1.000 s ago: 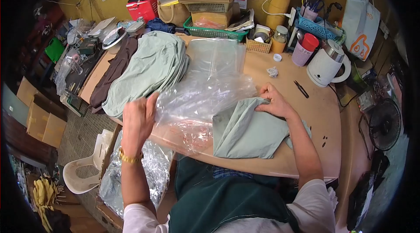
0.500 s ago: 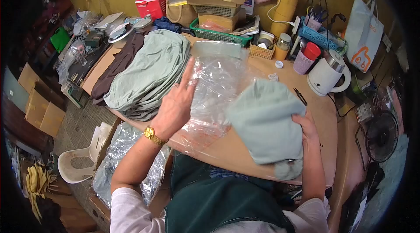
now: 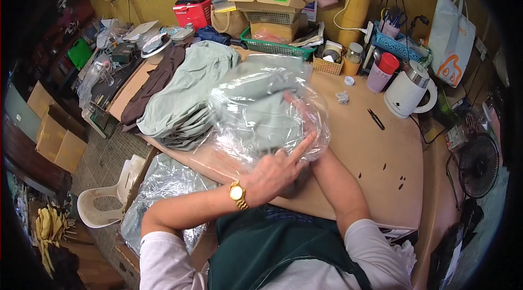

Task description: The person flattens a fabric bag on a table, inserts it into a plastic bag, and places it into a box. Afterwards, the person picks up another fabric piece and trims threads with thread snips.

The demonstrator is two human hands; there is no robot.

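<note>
A folded pale green garment [image 3: 267, 107] lies inside a clear plastic bag [image 3: 231, 99] over the middle of the table. My right hand [image 3: 305, 116] reaches into the bag, seen blurred through the plastic at the garment's right side; what its fingers grip is unclear. My left hand [image 3: 275, 173], with a gold watch at the wrist, is at the bag's near edge, its index finger stretched out over the plastic. Behind the bag lie more flat clear bags [image 3: 278, 61]. To the left rests a stack of pale green garments [image 3: 185, 91] beside a dark brown one [image 3: 155, 86].
On the right stand a white kettle [image 3: 406, 91], a red and pink cup [image 3: 381, 75] and black snips [image 3: 376, 119]. A green basket [image 3: 278, 46] with boxes is at the back. Wrapped garments [image 3: 158, 197] lie below the table's left edge, near a white chair [image 3: 103, 203].
The folded garment has moved left from my right hand's side and is now within the plastic bag. My left hand has come down and right to the bag's near edge.
</note>
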